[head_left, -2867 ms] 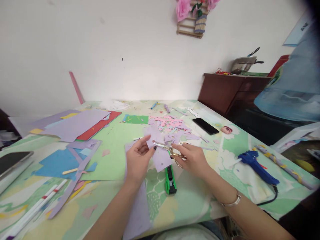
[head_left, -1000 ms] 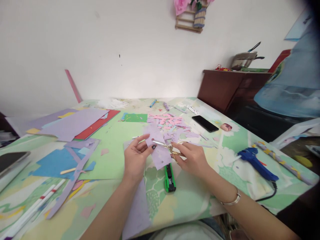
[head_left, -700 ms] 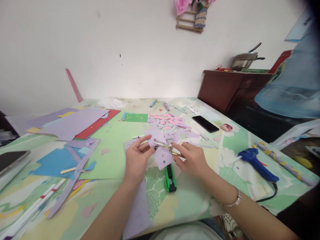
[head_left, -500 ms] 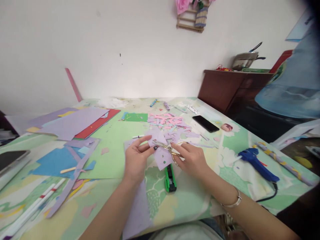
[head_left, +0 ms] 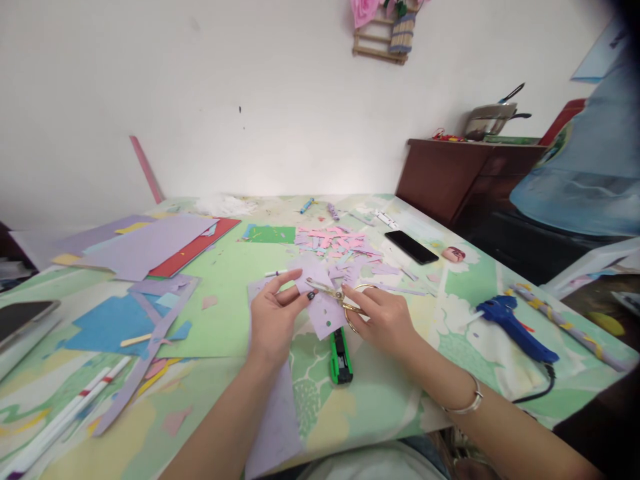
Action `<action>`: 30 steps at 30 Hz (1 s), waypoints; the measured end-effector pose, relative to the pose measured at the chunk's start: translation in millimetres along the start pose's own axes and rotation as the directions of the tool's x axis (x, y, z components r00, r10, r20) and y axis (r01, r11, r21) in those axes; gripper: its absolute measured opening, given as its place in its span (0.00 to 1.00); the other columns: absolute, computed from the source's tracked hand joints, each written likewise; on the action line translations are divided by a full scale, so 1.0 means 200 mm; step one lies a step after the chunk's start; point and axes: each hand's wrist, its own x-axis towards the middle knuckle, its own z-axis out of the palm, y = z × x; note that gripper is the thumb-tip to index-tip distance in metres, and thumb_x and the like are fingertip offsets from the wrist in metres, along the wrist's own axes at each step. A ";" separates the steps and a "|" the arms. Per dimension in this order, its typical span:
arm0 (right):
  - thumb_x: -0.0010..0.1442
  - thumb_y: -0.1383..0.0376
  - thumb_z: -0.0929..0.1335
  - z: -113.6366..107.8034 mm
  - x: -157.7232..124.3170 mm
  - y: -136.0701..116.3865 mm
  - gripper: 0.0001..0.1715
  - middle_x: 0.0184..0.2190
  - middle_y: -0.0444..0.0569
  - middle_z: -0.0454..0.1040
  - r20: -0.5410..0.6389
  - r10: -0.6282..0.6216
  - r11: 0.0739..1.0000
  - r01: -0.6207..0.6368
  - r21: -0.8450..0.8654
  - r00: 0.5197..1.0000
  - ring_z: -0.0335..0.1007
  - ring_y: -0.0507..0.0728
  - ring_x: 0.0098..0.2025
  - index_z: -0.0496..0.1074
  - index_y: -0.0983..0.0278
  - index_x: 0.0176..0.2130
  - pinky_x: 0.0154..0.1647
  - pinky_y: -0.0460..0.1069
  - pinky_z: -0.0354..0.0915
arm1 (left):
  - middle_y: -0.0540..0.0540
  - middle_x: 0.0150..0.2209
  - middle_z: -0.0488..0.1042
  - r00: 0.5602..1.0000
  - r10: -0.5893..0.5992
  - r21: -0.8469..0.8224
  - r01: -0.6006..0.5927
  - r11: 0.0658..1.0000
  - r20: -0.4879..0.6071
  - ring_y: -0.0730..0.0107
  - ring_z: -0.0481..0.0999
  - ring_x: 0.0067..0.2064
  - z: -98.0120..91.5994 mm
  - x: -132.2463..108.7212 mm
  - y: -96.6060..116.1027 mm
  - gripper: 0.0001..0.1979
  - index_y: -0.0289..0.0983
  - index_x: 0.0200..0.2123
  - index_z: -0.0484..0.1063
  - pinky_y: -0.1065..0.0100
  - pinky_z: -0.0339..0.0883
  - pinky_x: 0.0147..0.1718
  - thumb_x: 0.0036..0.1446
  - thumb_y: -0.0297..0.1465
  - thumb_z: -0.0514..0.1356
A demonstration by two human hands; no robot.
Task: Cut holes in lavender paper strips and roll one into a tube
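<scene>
My left hand (head_left: 274,319) pinches a small lilac paper piece (head_left: 323,310) above the table, thumb and fingers closed on its left edge. My right hand (head_left: 383,319) grips gold-handled scissors (head_left: 336,296), whose blades point left and bite into the top of that paper. A green utility knife (head_left: 340,356) lies on the table just below the paper, between my wrists. A longer lilac strip (head_left: 274,420) lies under my left forearm.
A heap of pink and lilac scraps (head_left: 340,250) lies beyond my hands. Black phone (head_left: 411,247) and blue glue gun (head_left: 515,330) are at right. Lilac, red and blue sheets (head_left: 145,250) cover the left. A tablet (head_left: 20,323) is at the left edge.
The paper piece has turned a little in my left hand while the scissors stay at its top edge. Both hands keep their places.
</scene>
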 end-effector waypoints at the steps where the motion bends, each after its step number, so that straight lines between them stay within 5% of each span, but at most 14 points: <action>1: 0.54 0.71 0.64 0.00 0.00 0.00 0.16 0.19 0.44 0.70 -0.001 -0.003 1.000 0.003 0.002 1.000 0.65 0.50 0.22 0.73 0.64 0.43 0.22 0.44 0.55 | 0.44 0.29 0.80 1.000 -0.002 -0.003 0.002 1.000 0.004 0.66 0.78 0.32 0.00 0.00 0.00 0.27 0.33 0.45 0.71 0.67 0.71 0.34 0.37 0.29 0.70; 9: 0.55 0.71 0.64 -0.01 0.01 0.00 0.15 0.19 0.44 0.72 -0.012 -0.008 0.999 0.008 0.041 1.000 0.66 0.49 0.22 0.74 0.65 0.42 0.22 0.44 0.56 | 0.43 0.30 0.80 1.000 -0.013 -0.033 0.014 0.999 0.012 0.65 0.79 0.34 0.00 0.01 0.00 0.27 0.32 0.45 0.70 0.67 0.71 0.35 0.38 0.26 0.69; 23: 0.54 0.63 0.65 -0.05 0.03 0.02 0.13 0.19 0.42 0.67 0.102 0.307 0.927 -0.322 0.191 0.946 0.62 0.50 0.22 0.69 0.64 0.42 0.24 0.45 0.56 | 0.44 0.32 0.80 0.993 0.110 0.038 -0.109 0.993 -0.034 0.63 0.79 0.38 0.01 0.00 0.01 0.24 0.34 0.44 0.71 0.65 0.72 0.38 0.40 0.28 0.68; 26: 0.54 0.60 0.65 -0.05 0.04 0.04 0.15 0.19 0.41 0.65 0.144 0.393 0.894 -0.414 0.170 0.908 0.61 0.50 0.22 0.68 0.64 0.42 0.25 0.45 0.55 | 0.46 0.31 0.79 0.986 0.165 0.064 -0.164 0.984 -0.010 0.65 0.79 0.36 0.01 -0.01 0.02 0.31 0.37 0.51 0.66 0.67 0.72 0.36 0.41 0.27 0.67; 30: 0.53 0.58 0.65 -0.03 0.06 0.12 0.12 0.18 0.41 0.67 0.314 0.528 0.827 -0.561 0.020 0.789 0.62 0.51 0.21 0.69 0.63 0.36 0.24 0.45 0.53 | 0.50 0.30 0.78 0.977 0.211 0.038 -0.210 0.977 -0.015 0.69 0.78 0.33 0.01 -0.01 0.03 0.43 0.45 0.61 0.52 0.67 0.72 0.38 0.43 0.25 0.65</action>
